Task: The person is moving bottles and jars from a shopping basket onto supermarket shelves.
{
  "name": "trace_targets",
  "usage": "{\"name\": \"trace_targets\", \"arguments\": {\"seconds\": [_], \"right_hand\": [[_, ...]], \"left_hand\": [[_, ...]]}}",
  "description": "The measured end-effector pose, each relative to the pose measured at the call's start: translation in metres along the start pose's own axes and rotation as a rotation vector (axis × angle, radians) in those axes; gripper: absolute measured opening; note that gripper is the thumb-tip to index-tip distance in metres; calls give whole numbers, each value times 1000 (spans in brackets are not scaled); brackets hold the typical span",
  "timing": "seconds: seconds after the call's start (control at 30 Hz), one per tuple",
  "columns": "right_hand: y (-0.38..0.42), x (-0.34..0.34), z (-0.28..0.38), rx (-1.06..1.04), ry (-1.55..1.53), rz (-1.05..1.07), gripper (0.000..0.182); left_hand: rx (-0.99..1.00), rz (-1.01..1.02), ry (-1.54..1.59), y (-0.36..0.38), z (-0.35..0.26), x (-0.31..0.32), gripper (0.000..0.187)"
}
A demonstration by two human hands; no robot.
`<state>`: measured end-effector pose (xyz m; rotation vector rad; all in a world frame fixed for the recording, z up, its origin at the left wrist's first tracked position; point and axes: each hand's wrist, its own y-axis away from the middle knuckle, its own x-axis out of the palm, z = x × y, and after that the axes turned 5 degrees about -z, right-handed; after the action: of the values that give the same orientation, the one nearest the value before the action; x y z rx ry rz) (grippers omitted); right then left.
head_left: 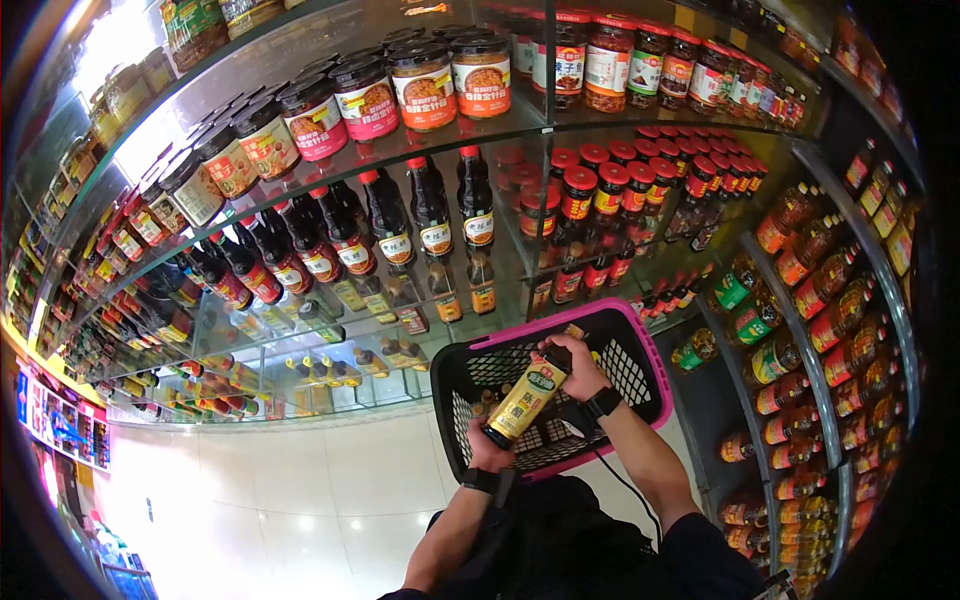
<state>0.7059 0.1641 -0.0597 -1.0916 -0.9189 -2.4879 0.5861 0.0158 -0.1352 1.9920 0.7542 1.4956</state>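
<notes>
- Bottle [524,400]: yellow label, dark cap end low and toward the wearer, held at a slant above the open mouth of the basket [640,345]. It is not resting in the basket; both hands carry it.
- Right hand [582,365]: wrapped over the bottle's upper end, fingers curled around it. A dark watch or band sits on that wrist.
- Left hand [487,452]: closed at the bottle's lower end, by the dark cap. How many fingers bear on the bottle is hard to make out, since the bottle hides most of the palm. A dark band on this wrist too.
- Basket: black mesh walls, pink rim, tilted toward the wearer, just in front of the body. Something small seems to lie inside behind the mesh, too dim to name.
- Thin black cord [625,487] runs down from near the right wrist along the forearm.
- Glass shelves [300,180] curve around ahead. Top tier: jars [425,88] with dark lids and orange or pink labels. Next tier down: dark sauce bottles [432,210] with red caps, standing upright in a row.
- Right side: racks of amber bottles [835,320] with red and green labels, stacked in tiers down to the floor.
- Floor [290,500]: pale glossy tile, bright with reflected light.
</notes>
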Motion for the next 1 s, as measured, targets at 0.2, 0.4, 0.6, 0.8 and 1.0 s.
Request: {"name": "trace_targets", "arguments": {"seconds": [0.2,0.4,0.6,0.8,1.0], "right_hand": [[0,27,14,-83,292,207,12],[-6,25,3,-34,415,210,6],[-20,-32,-17,136,203,71,8],[-21,-63,-26,177,135,13,9],[10,-66,-38,93,119,17,11]], "left_hand": [[-280,149,151,5,-6,6,53],[-354,-33,157,-7,11,0,46],[-409,-180,89,-6,22,-22,50],[-481,-287,214,-9,35,-39,51],[-534,-90,279,-4,38,-69,55]]}}
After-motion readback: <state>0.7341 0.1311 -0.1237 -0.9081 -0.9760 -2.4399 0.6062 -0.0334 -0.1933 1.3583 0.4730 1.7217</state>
